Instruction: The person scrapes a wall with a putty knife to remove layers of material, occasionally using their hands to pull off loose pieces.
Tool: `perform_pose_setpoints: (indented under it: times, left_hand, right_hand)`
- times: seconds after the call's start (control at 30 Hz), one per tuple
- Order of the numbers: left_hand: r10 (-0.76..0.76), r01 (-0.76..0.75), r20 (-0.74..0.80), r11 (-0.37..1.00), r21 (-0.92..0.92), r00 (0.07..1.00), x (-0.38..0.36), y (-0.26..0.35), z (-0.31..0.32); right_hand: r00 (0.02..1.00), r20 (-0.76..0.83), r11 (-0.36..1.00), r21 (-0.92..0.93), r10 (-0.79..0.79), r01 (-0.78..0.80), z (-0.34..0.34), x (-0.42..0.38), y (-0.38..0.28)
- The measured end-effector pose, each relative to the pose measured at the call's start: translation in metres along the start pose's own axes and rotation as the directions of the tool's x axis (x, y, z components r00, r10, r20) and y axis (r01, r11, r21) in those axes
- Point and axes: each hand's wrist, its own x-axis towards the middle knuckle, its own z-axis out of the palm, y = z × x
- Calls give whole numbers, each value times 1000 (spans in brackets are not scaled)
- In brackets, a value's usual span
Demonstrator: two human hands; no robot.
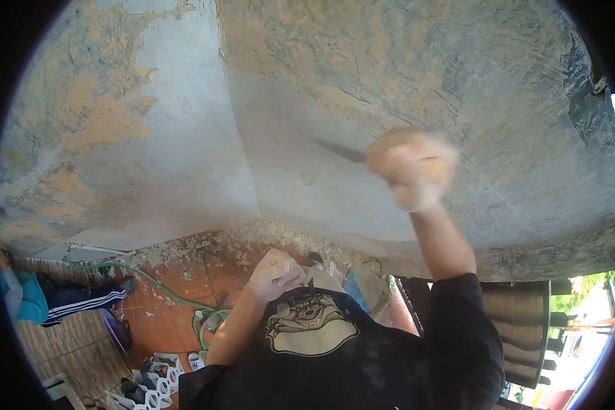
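My right hand is raised in front of the wall and smeared by motion. It is wrapped round a scraper, whose thin dark blade points left along the wall; a bit of yellow shows at the back of the fist. The wall is grey and rough, with tan patches and a smoother pale strip near its inner corner. Low in front of my chest, my left hand is closed with the fingers curled in; I cannot tell what is in it. Both hands look dusty.
Pale flakes litter the orange tile floor along the wall's foot. A green hose snakes across the tiles. Another person's striped trouser leg shows at left. Below stands a white rack with shoes; wooden slats are at right.
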Motion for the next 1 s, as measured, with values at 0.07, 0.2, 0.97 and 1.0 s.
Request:
perform_pose_setpoints:
  times: [0.07, 0.2, 0.97, 1.0]
  left_hand:
    - [-13, 13, -3, 1000, 23, 1000, -1, 0, 0]
    - [32, -33, -44, 999, -26, 999, -11, -4, 0]
    - [129, -113, -101, 981, 158, 986, -37, 31, -15]
    - [133, -115, -160, 986, 117, 978, -46, 30, -16]
  right_hand:
    - [968, -5, 963, 102, -252, 251, -7, 26, -13]
    - [977, 214, 960, -274, -1, 60, 14, -5, 22]
    - [951, 256, 930, -362, 173, -72, 64, -72, 156]
    - [965, 172, 957, -246, 199, -154, 75, -79, 118]
